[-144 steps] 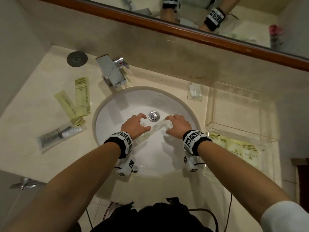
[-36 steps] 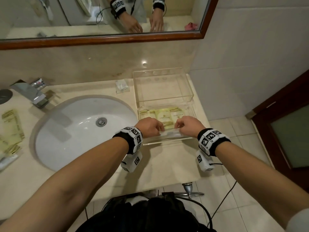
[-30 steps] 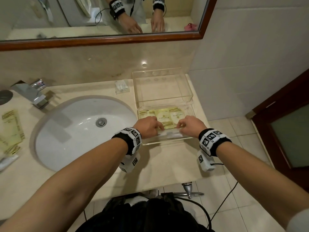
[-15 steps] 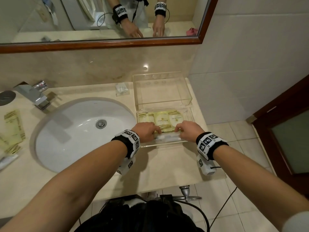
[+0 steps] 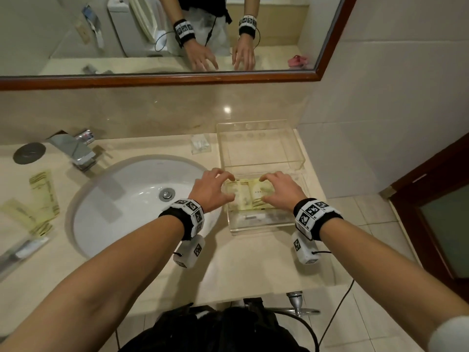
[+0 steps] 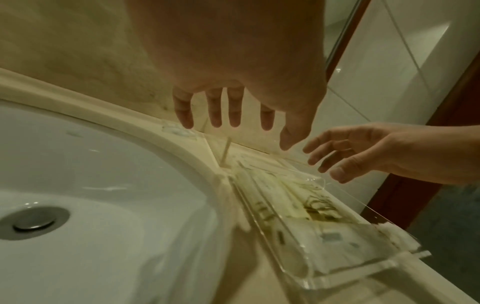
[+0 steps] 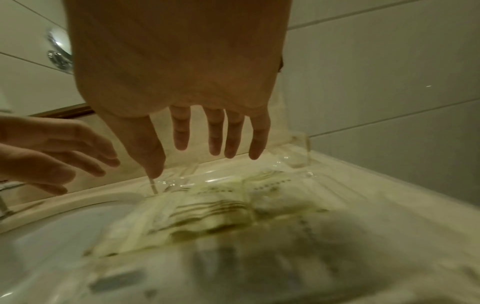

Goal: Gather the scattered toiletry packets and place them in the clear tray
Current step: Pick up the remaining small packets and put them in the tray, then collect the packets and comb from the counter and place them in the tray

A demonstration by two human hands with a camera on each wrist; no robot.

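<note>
While the yellow packets (image 5: 250,196) are lying flat in the near compartment of the clear tray (image 5: 297,158), beside a clear-wrapped item at its front edge, both hands are being held just above them. The left hand (image 5: 212,190) and right hand (image 5: 278,190) are spread, fingers relaxed, nothing being grasped. More yellow packets (image 5: 43,196) are being left on the counter (image 5: 243,262) beyond the sink (image 5: 121,199), near the faucet (image 5: 73,148)
</note>
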